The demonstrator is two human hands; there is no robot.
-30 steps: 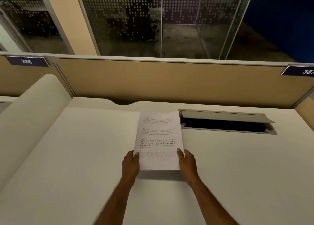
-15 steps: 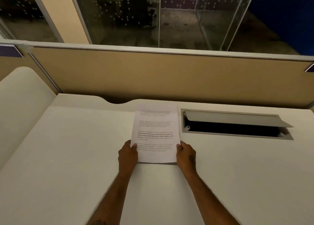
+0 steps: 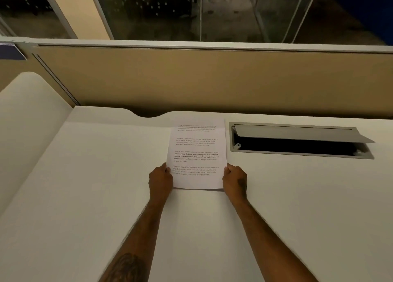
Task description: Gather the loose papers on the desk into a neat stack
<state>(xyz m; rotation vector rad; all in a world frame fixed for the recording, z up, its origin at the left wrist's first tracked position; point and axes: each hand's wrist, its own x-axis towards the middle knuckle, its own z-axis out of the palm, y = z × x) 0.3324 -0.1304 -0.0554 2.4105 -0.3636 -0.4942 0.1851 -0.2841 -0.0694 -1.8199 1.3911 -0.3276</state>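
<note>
A stack of white printed papers lies on the white desk, a little left of its middle, with the edges lined up. My left hand grips the stack's lower left edge. On the opposite side, my right hand grips the lower right edge. Both hands have fingers curled against the paper's sides near its bottom corners. How many sheets are in the stack cannot be told.
An open cable hatch with a raised grey lid sits in the desk just right of the papers. A tan partition runs along the desk's far edge. A rounded white side panel rises at the left.
The papers have come down from slightly raised to lying flat on the desk, farther from me. Both hands slid from the bottom corners to the side edges. The view tilted downward.
</note>
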